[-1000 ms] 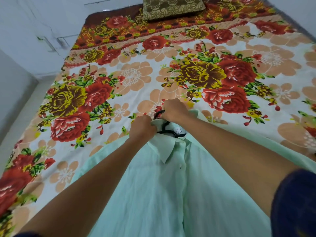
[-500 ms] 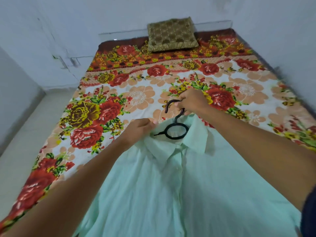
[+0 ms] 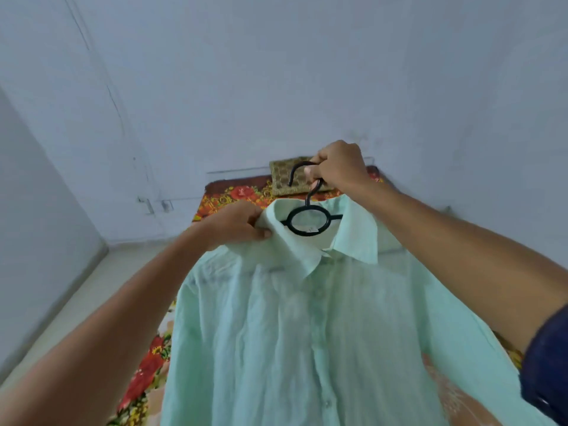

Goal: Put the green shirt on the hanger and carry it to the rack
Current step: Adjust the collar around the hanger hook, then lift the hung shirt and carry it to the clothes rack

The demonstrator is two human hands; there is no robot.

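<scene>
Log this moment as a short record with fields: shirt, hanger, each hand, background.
shirt: green shirt on the hanger, lifted, collar up, front buttoned
hanger: black hanger, its ring visible inside the collar, hook above
right hand: right hand grips the hook
left hand: left hand pinches the collar's left side
background: floral bedsheet, cushion, wall
rack: not in view

We see through one head-worn camera, looking forward and slightly down along both arms, close over the green shirt (image 3: 307, 333); the bed (image 3: 144, 379) runs away toward the far wall (image 3: 276, 72)
</scene>
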